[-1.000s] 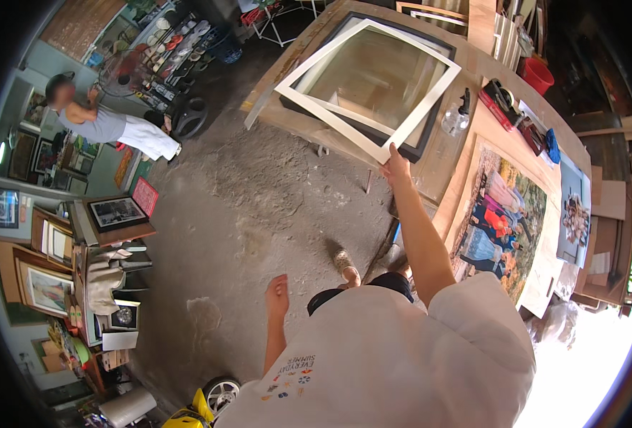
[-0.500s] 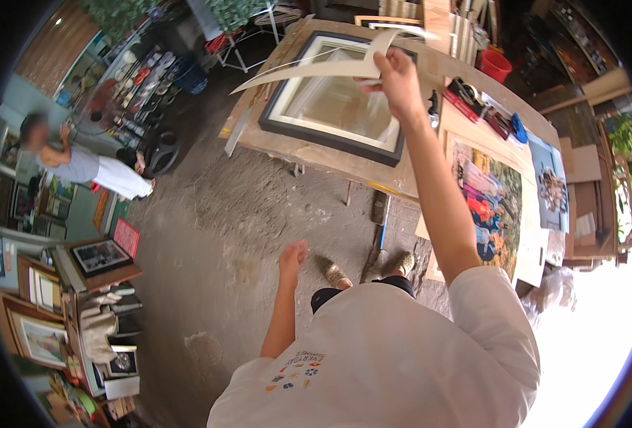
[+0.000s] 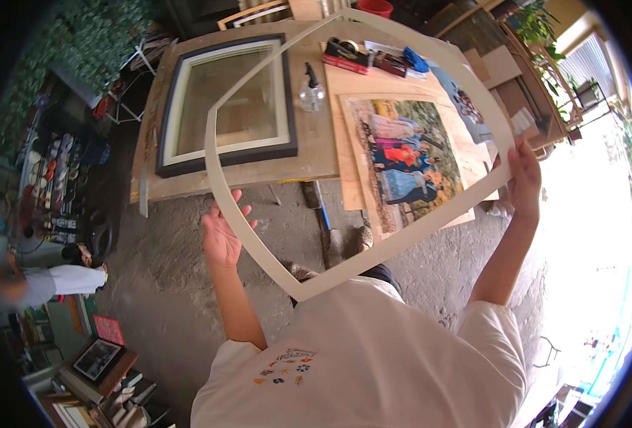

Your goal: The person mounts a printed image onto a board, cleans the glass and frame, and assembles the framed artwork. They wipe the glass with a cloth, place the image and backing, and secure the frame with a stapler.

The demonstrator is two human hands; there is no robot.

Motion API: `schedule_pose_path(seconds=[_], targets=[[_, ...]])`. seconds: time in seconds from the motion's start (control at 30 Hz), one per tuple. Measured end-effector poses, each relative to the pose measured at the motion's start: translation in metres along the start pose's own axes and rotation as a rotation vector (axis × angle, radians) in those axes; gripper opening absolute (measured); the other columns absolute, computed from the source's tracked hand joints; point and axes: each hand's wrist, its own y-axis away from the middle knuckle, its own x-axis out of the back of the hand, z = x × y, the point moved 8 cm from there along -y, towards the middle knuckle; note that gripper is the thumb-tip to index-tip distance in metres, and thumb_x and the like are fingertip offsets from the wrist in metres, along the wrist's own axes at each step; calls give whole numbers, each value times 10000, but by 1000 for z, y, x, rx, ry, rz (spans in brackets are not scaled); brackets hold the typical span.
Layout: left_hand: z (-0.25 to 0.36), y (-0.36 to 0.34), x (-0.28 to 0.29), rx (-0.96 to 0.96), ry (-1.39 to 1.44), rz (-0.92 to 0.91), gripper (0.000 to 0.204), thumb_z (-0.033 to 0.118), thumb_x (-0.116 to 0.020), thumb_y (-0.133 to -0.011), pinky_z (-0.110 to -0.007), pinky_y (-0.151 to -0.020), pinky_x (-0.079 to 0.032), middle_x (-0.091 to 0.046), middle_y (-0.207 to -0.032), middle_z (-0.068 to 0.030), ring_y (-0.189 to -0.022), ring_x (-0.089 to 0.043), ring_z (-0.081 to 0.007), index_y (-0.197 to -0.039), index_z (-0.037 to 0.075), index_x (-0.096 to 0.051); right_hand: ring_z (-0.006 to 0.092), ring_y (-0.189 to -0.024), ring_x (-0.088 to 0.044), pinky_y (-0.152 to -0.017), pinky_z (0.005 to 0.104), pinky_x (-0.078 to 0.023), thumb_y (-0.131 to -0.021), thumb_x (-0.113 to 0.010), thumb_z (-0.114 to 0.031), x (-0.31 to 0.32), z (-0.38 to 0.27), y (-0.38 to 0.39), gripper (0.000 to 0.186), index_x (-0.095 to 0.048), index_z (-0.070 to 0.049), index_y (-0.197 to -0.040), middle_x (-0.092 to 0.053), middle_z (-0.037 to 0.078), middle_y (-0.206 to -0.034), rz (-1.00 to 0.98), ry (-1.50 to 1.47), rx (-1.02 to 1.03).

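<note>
A large cream picture mat (image 3: 401, 239), a thin board with a big rectangular opening, is held tilted in the air before me. Gripping its right edge is my right hand (image 3: 525, 184). My left hand (image 3: 223, 239) is palm up with fingers apart at the mat's left edge; whether they touch it I cannot tell. On the table, partly behind the mat, lies a dark picture frame (image 3: 223, 162) with a cream inner border and a glassy middle. Through the mat's opening shows a large group photo print (image 3: 408, 157) on a wooden board (image 3: 341, 78).
A clear spray bottle (image 3: 311, 96) stands between frame and print. At the board's far end are a tape dispenser (image 3: 346, 51) and a blue item (image 3: 416, 59). A second print (image 3: 453, 93) lies right. Far left is another person (image 3: 77, 279). A red bucket (image 3: 374, 8) sits beyond the table.
The mat has come from above the dark frame toward me and swung round, its opening now facing me. My right hand moved right and nearer; my left hand rose to the mat and opened.
</note>
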Motion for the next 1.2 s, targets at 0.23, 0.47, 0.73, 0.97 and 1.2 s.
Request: schedule_pose_path(seconds=[0.23, 0.47, 0.73, 0.97, 1.2], targets=[[-86, -49, -66, 45, -651, 198, 477, 250, -582, -989, -398, -899, -531, -585, -1266, -153, -1063, -631, -246, -1398, 37, -456, 128, -784, -622, -762, 287, -488, -998, -581, -288, 127, 90, 59, 257, -599, -42, -1069, -646, 28, -832, 116, 190, -161], [-175, -88, -130, 112, -919, -3, 440, 216, -632, -973, -303, -856, -494, -645, -1142, -103, -935, -610, -144, -1343, 7, -517, 100, -864, -588, -843, 260, -457, -963, -618, -148, 260, 253, 122, 168, -604, -61, -1105, -621, -10, -942, 220, -8, -266], [-316, -118, 7, 304, -947, 529, 159, 154, -693, -927, -216, -631, -460, -611, -892, 38, -775, -566, -47, -1029, 81, -595, 41, -765, -507, -694, 216, -401, -1006, -555, -112, 248, 434, 134, 114, -627, -36, -962, -576, -70, -825, 1, -7, -510], [-382, -109, 83, 392, -1027, 677, 387, 10, -647, -908, -258, -739, -517, -651, -968, -24, -869, -616, -107, -1289, 46, -586, 56, -749, -554, -679, 228, -449, -985, -559, -114, 248, 514, 137, 158, -621, 16, -1049, -636, -3, -823, 54, 155, -549], [-387, -100, 96, 279, -1005, 736, 351, 2, -681, -880, -233, -769, -493, -640, -940, -18, -848, -594, -97, -1225, -8, -618, 146, -605, -495, -580, 323, -429, -930, -577, -91, 251, 496, 141, 222, -611, -22, -1139, -525, 58, -658, 96, 356, -514]])
